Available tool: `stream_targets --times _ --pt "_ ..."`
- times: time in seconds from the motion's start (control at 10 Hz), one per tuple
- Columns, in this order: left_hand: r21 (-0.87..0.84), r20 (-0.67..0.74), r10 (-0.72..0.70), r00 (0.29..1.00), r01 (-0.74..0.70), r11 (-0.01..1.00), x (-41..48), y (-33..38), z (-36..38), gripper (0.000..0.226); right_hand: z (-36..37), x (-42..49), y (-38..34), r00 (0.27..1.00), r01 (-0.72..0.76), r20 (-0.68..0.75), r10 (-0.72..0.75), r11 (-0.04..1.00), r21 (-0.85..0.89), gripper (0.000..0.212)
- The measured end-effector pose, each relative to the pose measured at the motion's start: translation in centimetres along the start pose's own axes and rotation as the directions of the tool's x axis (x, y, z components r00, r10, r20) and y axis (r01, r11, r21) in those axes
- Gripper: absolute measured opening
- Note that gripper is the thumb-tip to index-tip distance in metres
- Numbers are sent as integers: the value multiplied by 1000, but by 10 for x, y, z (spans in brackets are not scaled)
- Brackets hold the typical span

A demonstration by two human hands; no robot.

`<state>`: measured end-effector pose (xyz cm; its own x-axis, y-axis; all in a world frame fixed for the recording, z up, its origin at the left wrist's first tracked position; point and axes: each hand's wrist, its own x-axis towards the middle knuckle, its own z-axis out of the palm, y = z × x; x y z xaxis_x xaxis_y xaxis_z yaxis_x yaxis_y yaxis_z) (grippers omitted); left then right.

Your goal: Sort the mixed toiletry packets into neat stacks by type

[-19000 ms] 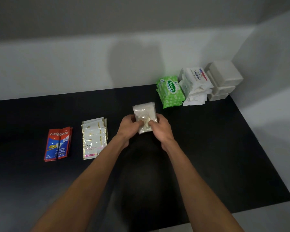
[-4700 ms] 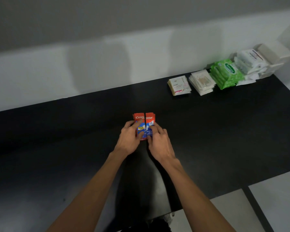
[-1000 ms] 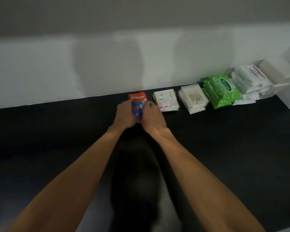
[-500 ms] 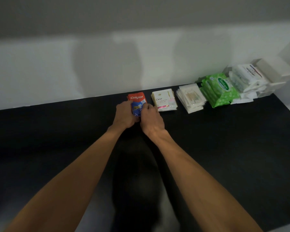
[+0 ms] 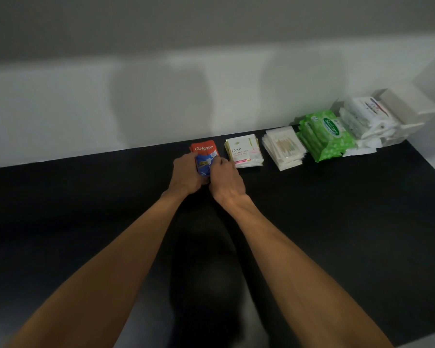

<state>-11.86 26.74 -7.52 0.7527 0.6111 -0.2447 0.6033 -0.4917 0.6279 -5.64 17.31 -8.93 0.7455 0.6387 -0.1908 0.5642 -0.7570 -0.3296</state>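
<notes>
- Both our hands grasp the Colgate sachets [image 5: 204,153]: our left hand [image 5: 186,175] clasps the stack's left edge, our right hand [image 5: 226,179] its right.
- That stack sits on the black table [image 5: 337,222] near the wall, at the left end of a row.
- Rightward follow the Dove sachets [image 5: 243,151], cotton-bud packets [image 5: 284,148], green Sanicare wipes [image 5: 324,138], white tissue packs [image 5: 367,116] and white boxes [image 5: 407,106].

A black counter [image 5: 337,222] meets a white wall [image 5: 60,109] behind it; dim light casts soft shadows on the wall.
</notes>
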Motion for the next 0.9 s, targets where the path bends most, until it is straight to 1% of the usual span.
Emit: stream_targets --times 0.3,0.5,0.6,0.7,0.8,0.9 --pt "31 -2 14 1000 -14 999 2 -2 2 83 -1 -1 -1 1000 -9 7 9 1000 1 69" --pt "50 9 32 999 -32 998 1 -1 1 82 -6 -4 -4 1000 -6 5 6 999 -33 74" --pt "55 13 52 999 -53 997 -3 -4 -2 82 -13 -10 -5 1000 11 -29 -12 999 -35 75" --pt "49 10 64 998 -64 997 -10 -9 -7 88 -21 -20 -5 996 19 -85 -20 1000 -15 71" --pt "61 -7 92 996 -91 994 -27 -7 -14 81 -28 -38 -2 988 34 -150 -32 999 11 63" --pt "71 -28 79 996 -77 995 -44 -2 -16 78 -29 -56 8 943 82 -323 -77 997 0 51"
